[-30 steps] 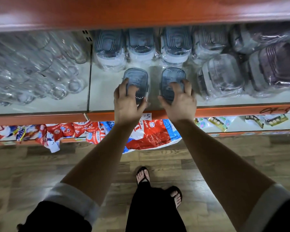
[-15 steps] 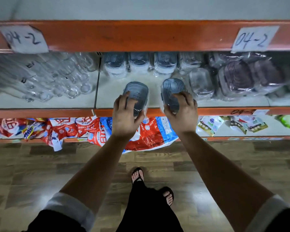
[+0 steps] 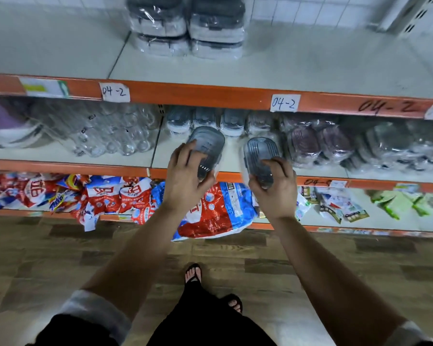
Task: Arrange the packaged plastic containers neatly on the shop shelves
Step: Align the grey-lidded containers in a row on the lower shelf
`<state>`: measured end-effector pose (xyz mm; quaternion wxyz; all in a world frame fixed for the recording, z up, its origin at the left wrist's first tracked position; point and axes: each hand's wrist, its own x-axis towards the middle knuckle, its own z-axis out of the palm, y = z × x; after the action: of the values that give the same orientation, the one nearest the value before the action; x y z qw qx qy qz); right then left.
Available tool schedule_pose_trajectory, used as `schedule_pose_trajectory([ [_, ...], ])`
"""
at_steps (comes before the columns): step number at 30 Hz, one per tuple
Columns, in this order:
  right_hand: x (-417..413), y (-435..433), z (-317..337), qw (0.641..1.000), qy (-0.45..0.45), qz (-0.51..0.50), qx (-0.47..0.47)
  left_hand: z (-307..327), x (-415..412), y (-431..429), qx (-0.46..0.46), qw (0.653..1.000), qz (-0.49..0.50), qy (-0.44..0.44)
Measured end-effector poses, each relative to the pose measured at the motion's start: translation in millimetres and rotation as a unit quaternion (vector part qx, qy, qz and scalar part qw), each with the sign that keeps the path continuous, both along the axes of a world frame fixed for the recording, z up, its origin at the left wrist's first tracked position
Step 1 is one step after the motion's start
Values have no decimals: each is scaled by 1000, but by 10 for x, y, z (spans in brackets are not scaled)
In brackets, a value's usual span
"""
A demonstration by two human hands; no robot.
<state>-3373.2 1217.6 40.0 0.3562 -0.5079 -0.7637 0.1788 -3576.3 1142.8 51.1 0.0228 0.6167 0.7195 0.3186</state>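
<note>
My left hand (image 3: 185,177) grips a grey-lidded plastic container (image 3: 206,146) in clear wrap, held over the front edge of the middle shelf (image 3: 318,172). My right hand (image 3: 275,187) grips a second wrapped grey container (image 3: 259,153) just to its right. Both containers are lifted off the shelf surface and tilted toward me. Behind them a row of similar wrapped containers (image 3: 205,119) stands at the back of the middle shelf. Stacked wrapped containers (image 3: 188,26) sit on the top shelf (image 3: 310,68).
Clear bottles (image 3: 110,136) lie left on the middle shelf, purple-lidded wrapped containers (image 3: 318,143) right. Red and blue bags (image 3: 210,211) fill the bottom shelf and overhang the wooden floor (image 3: 48,258). Orange shelf edges carry paper labels (image 3: 284,103). My sandalled feet (image 3: 193,273) stand below.
Both hands have drawn the two containers back from the shelf toward its front edge and lifted them. The view has tilted up, revealing the top shelf.
</note>
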Motion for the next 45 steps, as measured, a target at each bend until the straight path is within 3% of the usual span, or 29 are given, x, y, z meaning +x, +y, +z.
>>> schedule_pose_trajectory([
  [7, 193, -26, 659, 995, 86, 25, 51, 495, 38, -96, 58, 998, 0, 28],
  [13, 69, 311, 1075, 992, 96, 27, 82, 928, -179, 119, 75, 996, 7, 49],
  [18, -126, 698, 1284, 992, 44, 82, 81, 1180, -508, 469, 66, 996, -4, 62],
  [24, -310, 1204, 1383, 993, -35, 89, 72, 1330, -830, 872, 4, 1000, 1, 5],
  [27, -395, 1413, 1395, 987, -64, 96, 110, 1393, -933, 1049, -28, 999, -4, 29],
  [32, -530, 1567, 1356, 994, -69, 16, 89, 1385, -1015, 1267, -51, 997, 2, 62],
  [38, -673, 1644, 1398, 997, -38, -2, 68, 1329, -1031, 1324, -61, 994, 45, 75],
  [45, -797, 1995, 1404, 990, -126, -22, 65, 1448, -1099, 1327, -3, 999, -11, 33],
])
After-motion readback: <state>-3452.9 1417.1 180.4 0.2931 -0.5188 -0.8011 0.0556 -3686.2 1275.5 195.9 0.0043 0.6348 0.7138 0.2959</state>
